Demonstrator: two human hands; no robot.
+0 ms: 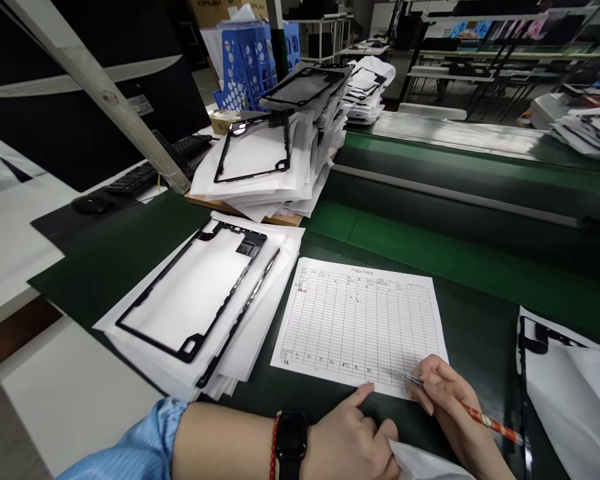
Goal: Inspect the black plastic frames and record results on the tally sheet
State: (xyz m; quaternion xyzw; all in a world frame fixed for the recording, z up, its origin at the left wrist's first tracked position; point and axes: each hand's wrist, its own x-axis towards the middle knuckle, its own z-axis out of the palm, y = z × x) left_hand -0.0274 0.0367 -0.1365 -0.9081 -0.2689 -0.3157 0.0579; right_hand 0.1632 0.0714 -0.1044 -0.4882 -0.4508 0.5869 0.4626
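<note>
A narrow grip is taken by the right hand (445,400) on a red-barrelled pen (487,420), whose slim metal tip is held just above the lower right part of a printed ruled form (360,327). The form's lower edge is touched by the extended index finger (363,393) of the left hand (345,440); the other fingers are loosely curled, and whether the crumpled white sheet (420,463) at the bottom edge of the view is held by them cannot be told. A black wristwatch (291,443) and a red beaded cord (273,447) are worn on the left wrist, beyond a pale blue striped sleeve (140,440).

The thin paper form lies flat on a smooth dark green mat (470,340). Just to its left, a black moulded frame (190,293) and a slender black strip (237,317) rest on soft white sheets. At the right edge, another black frame (530,337) is partly covered by glossy white wrapping (575,400). Farther off, a tall, uneven pile of frames and white sheets (275,160) sits on a wooden board (280,217), with a perforated blue file rack (245,67) behind it.
</note>
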